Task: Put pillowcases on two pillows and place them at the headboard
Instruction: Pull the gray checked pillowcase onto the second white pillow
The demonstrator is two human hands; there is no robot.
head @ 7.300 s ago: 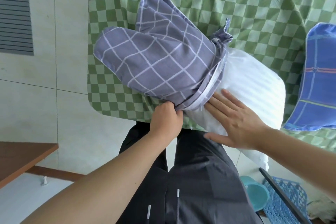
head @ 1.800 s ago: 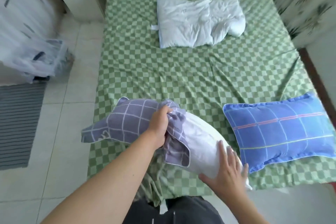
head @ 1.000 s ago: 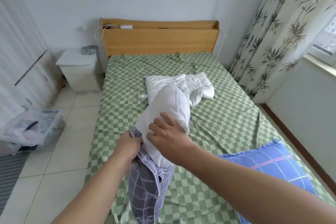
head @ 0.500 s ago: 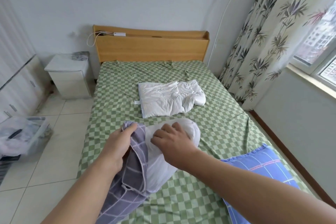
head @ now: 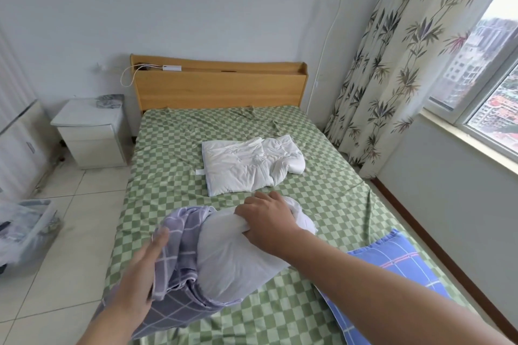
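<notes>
Released by the now flat-fingered left hand (head: 140, 274), the grey checked pillowcase (head: 179, 255) should be regripped; the white pillow (head: 229, 255) is clutched lower-centre by the right hand (head: 269, 221).

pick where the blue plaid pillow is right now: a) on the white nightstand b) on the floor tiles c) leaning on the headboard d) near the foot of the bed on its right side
d: the blue plaid pillow lies on the green checked sheet at the near right corner of the bed, far from the headboard.
</notes>
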